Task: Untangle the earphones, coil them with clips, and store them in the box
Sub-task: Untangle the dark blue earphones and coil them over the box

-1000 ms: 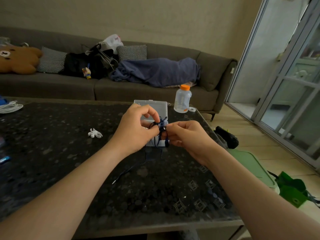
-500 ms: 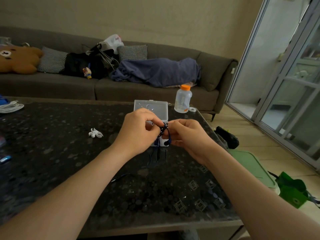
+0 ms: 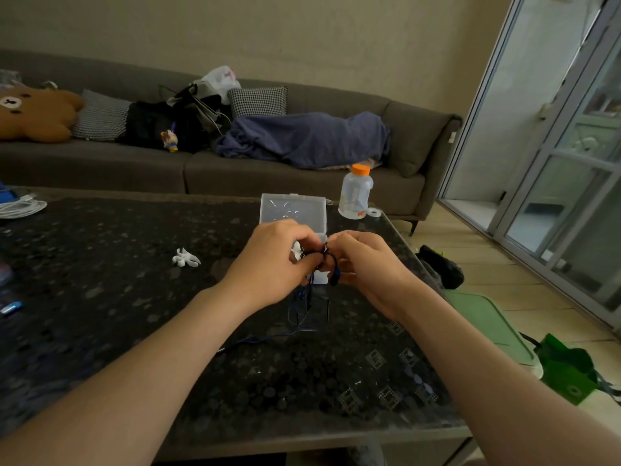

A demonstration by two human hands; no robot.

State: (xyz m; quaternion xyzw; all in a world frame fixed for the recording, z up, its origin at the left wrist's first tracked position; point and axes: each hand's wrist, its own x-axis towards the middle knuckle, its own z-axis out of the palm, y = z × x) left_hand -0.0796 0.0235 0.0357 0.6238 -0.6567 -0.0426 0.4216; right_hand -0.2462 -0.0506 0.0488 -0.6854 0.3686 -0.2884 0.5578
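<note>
Dark blue earphones (image 3: 302, 307) hang in a tangle between my two hands above the dark stone table (image 3: 134, 297). My left hand (image 3: 272, 264) pinches the cord knot from the left. From the right, my right hand (image 3: 366, 267) pinches the same knot, with a blue earbud dangling below its fingers. The loose cord drops to the table and trails left toward its plug. Just behind my hands stands a clear plastic box (image 3: 294, 210) with its lid up; its base is mostly hidden. A white clip (image 3: 185, 257) lies on the table to the left.
A plastic bottle with an orange cap (image 3: 355, 193) stands at the table's far right corner. White cable (image 3: 20, 206) lies coiled at the far left edge. A sofa with cushions and a blue blanket runs behind the table. Green items lie on the floor to the right.
Both hands have shifted slightly nearer and lower with the knot. More cord now hangs down and lies on the table, with the plug end pulled closer to my hands.
</note>
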